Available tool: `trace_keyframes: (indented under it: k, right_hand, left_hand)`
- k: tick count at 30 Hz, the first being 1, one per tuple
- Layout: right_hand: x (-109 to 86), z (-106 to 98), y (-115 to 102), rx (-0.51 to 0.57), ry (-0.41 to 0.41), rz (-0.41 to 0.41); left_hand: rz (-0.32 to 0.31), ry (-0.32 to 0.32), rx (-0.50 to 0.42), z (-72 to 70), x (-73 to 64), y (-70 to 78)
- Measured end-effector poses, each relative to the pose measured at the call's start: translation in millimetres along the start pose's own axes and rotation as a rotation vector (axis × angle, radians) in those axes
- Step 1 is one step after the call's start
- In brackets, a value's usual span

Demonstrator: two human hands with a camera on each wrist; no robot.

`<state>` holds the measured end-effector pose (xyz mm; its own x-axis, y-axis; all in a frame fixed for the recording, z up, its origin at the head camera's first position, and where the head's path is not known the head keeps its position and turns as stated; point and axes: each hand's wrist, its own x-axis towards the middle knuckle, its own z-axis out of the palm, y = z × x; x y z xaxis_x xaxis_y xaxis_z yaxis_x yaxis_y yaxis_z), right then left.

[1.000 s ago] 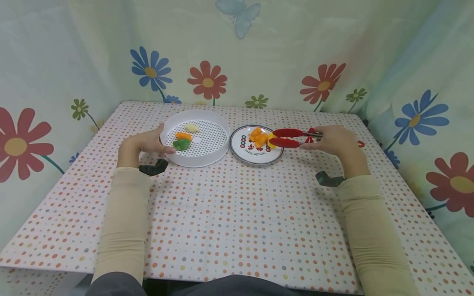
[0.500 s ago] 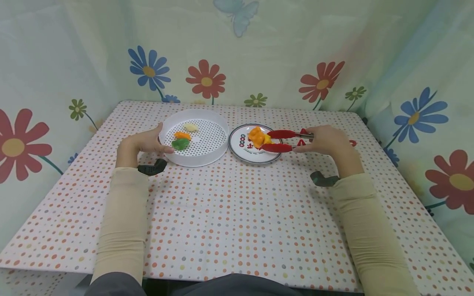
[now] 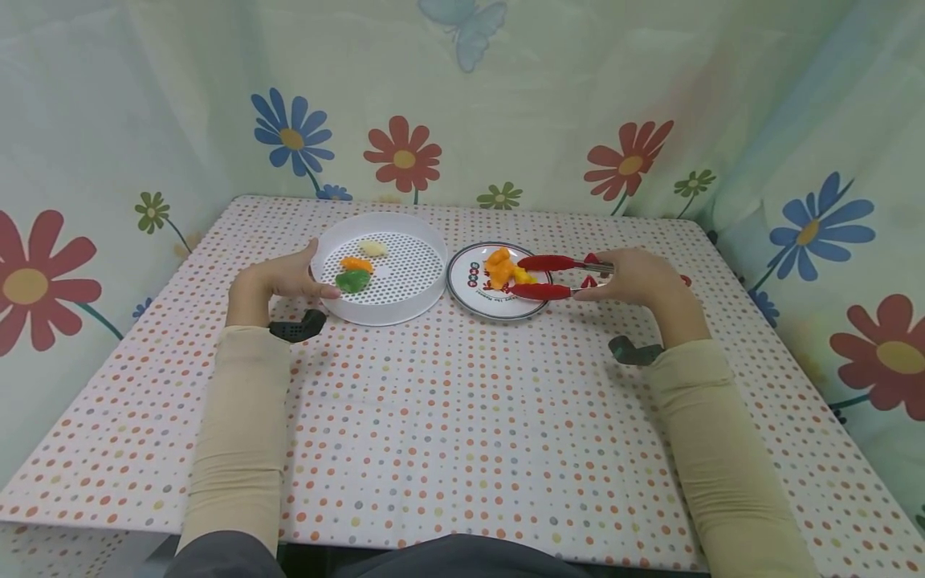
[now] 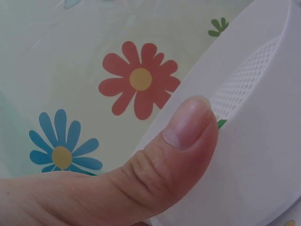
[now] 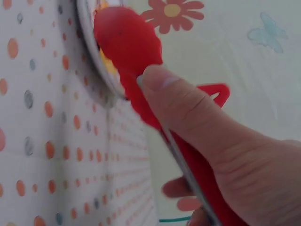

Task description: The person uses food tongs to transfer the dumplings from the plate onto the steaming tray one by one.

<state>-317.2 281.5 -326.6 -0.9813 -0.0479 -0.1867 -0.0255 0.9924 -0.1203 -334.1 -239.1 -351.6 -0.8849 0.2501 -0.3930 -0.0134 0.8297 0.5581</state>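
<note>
My left hand (image 3: 292, 274) grips the left side of a white round sieve (image 3: 426, 301) with a perforated bottom, its thumb at the wall. In the sieve lie a green piece (image 3: 352, 281), an orange piece (image 3: 356, 265) and a pale yellow piece (image 3: 373, 248) that look like vegetables. My right hand (image 3: 636, 277) holds tongs (image 3: 543, 291) with red tips and metal arms. The tips spread apart over the right part of a white dark-rimmed plate (image 3: 470, 299), beside a yellow piece (image 3: 526, 277). Orange pieces (image 3: 499, 266) lie left of it. Contact with the tips is unclear.
The plate stands right beside the sieve on a table with a dotted cloth (image 3: 433, 425). A curtain printed with flowers (image 3: 535, 104) hangs behind and at both sides. Dark camera mounts (image 3: 299, 327) sit at the wrists.
My right hand has moved the tongs left, farther over the plate. The yellow piece has shifted left towards the orange ones. My left hand and the sieve stay put.
</note>
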Motion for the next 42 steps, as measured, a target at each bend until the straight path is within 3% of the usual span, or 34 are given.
trace_keyframes:
  k: [4,14,25,36,42]
  right_hand:
    - [-12.7,-8.7,-9.2,-0.058,0.046,0.023]
    - [-34.5,-18.9,-44.7,-0.148,0.058,0.070]
    - [-27.3,-18.0,-30.3,-0.143,0.057,0.042]
    - [-42.2,-19.3,-55.9,-0.160,0.080,0.129]
    - [-37.9,-16.5,-47.1,-0.133,0.072,0.112]
  left_hand:
    - [-0.004,-0.003,0.002,-0.5,0.5,0.3]
    - [-0.021,-0.009,-0.005,0.0,0.1,0.0]
    - [-0.009,-0.013,-0.011,-1.8,-2.3,2.7]
    - [0.000,-0.009,-0.001,-1.1,-1.3,1.0]
    - [0.030,-0.009,-0.008,-0.5,-1.7,1.4]
